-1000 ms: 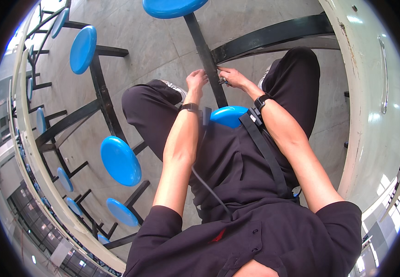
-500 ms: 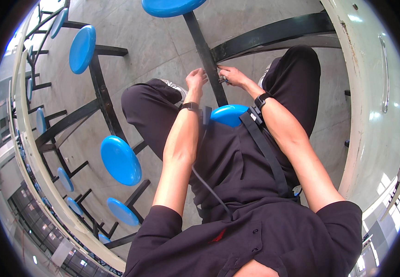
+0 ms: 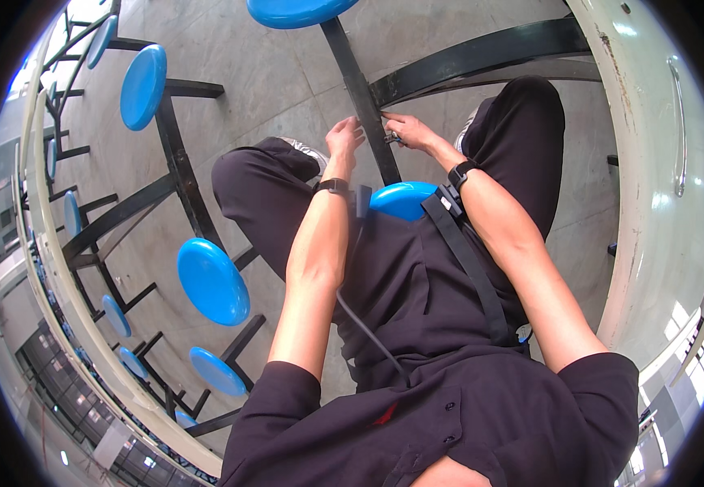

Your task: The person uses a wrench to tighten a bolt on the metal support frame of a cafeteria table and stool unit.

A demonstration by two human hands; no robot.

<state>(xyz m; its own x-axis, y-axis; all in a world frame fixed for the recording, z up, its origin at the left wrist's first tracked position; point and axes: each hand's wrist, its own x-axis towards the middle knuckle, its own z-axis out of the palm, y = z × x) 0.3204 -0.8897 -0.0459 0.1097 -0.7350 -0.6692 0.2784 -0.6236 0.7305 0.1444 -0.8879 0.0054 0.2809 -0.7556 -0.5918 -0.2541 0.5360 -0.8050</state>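
Observation:
A black metal beam (image 3: 365,109) runs between two round blue seats, and my hands are on either side of it. At its left side is my left hand (image 3: 343,136), fingers bent and drawn together near the beam's edge; what they pinch, if anything, is hidden. My right hand (image 3: 409,132) is closed against the right side, with a small shiny metal tool (image 3: 392,138) showing below its fingers. The tool's exact kind is too small to make out. I straddle the nearer blue seat (image 3: 403,200), at the beam's near end.
A farther blue seat (image 3: 299,10) tops the beam's other end. A curved black brace (image 3: 482,61) reaches right to a pale tabletop (image 3: 660,162). More blue stools (image 3: 212,282) on black frames stand at left. A cable (image 3: 368,334) hangs over my lap.
Both hands stay at the beam almost unmoved. The fingers and the metal tool at the right have shifted very slightly.

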